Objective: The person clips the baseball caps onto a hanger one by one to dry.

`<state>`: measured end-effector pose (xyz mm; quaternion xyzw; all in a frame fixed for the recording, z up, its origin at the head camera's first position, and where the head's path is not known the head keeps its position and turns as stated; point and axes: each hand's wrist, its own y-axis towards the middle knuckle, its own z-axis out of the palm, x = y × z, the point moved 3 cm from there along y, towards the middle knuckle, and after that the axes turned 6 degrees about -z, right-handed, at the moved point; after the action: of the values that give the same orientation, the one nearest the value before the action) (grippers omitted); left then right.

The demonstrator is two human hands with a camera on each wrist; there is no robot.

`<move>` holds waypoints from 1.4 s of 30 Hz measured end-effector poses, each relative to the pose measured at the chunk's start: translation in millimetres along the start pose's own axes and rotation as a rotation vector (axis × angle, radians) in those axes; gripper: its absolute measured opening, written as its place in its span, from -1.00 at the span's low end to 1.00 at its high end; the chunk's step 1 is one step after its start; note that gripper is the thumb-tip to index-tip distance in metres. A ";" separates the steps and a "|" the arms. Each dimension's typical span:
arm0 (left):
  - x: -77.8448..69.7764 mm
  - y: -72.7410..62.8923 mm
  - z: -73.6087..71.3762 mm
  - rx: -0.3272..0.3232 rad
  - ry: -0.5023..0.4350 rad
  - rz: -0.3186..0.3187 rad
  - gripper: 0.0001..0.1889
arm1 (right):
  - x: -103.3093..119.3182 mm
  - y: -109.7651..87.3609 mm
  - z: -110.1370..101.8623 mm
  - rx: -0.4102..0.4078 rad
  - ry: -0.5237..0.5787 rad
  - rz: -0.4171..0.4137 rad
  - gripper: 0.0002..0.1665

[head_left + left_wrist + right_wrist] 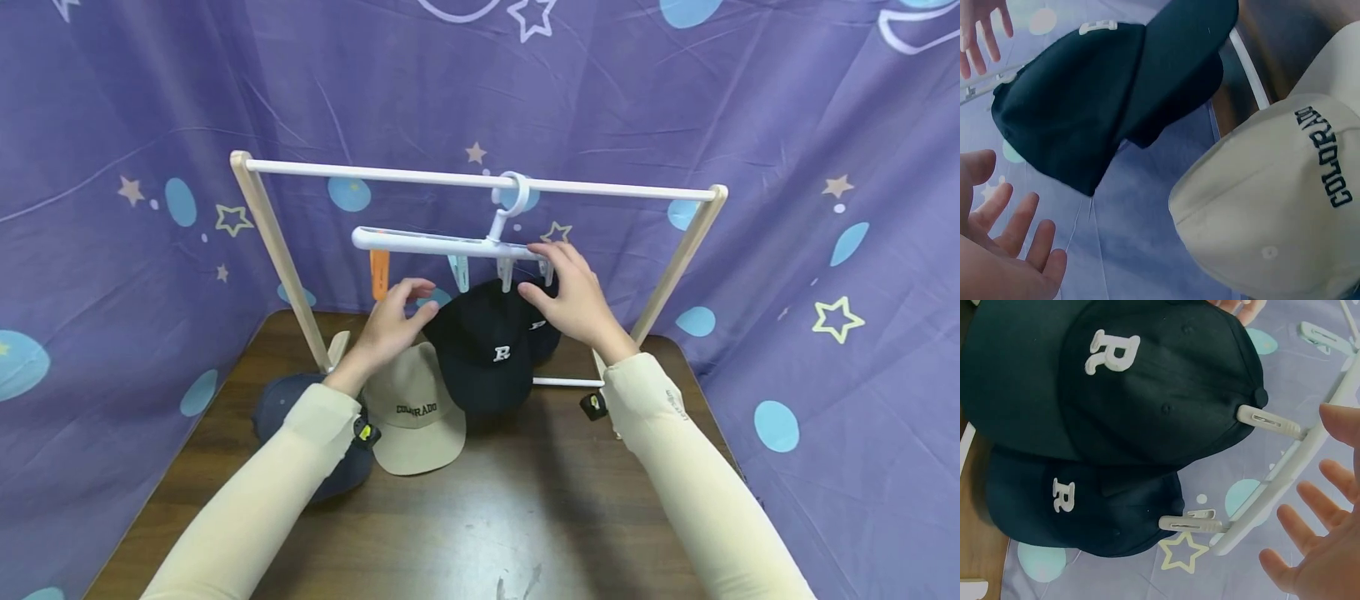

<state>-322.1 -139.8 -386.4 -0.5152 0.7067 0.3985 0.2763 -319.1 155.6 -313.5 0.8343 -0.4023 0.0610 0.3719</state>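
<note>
A white clip hanger (pixel 420 242) hangs by its hook from the rack's rod, tilted down to the right. Two dark caps with a white R hang from its right half: a front cap (pixel 480 367) held at its back edge by a pale clip (pixel 1269 420), and a second cap (pixel 1085 506) behind it, in another pale clip (pixel 1191 524). Farther left dangle an orange clip (pixel 380 277) and a light blue clip (pixel 460 273), both bare. My left hand (pixel 393 321) is beside the front cap, fingers spread and holding nothing. Near the hanger's right end, my right hand (pixel 576 298) has its fingers loosely extended.
On the wooden table (pixel 480 517) stands the rack, with a white rod (pixel 622 190) between wooden posts. A beige COLORADO cap (pixel 420 442) lies at the left, with a dark blue cap (pixel 281 402) partly behind my left sleeve. Purple curtains (pixel 825 208) surround the table.
</note>
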 end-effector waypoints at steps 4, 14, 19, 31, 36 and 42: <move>4.0 -3.8 -6.0 0.017 -0.011 -0.003 -0.55 | 2.3 -7.1 -0.5 -0.013 0.046 -0.012 -0.29; 12.5 -9.0 -15.1 0.008 0.032 0.057 -0.57 | 4.0 -25.1 5.3 -0.022 0.099 0.002 -0.32; 18.0 -12.8 -17.6 0.022 0.042 0.044 -0.58 | 3.4 -35.3 13.2 -0.031 0.128 0.023 -0.33; 34.7 -21.3 -21.0 0.056 0.092 0.004 -0.53 | 4.3 -54.4 34.8 -0.021 0.148 0.058 -0.32; 40.0 -26.2 -21.9 0.074 0.113 -0.022 -0.53 | 7.0 -59.5 42.9 -0.022 0.180 0.043 -0.34; 44.9 -28.5 -20.2 0.079 0.115 -0.009 -0.53 | 7.2 -66.6 53.3 -0.030 0.195 0.041 -0.34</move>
<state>-308.8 -184.0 -419.6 -0.5292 0.7342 0.3386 0.2575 -277.0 142.1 -386.9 0.8103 -0.3821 0.1435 0.4204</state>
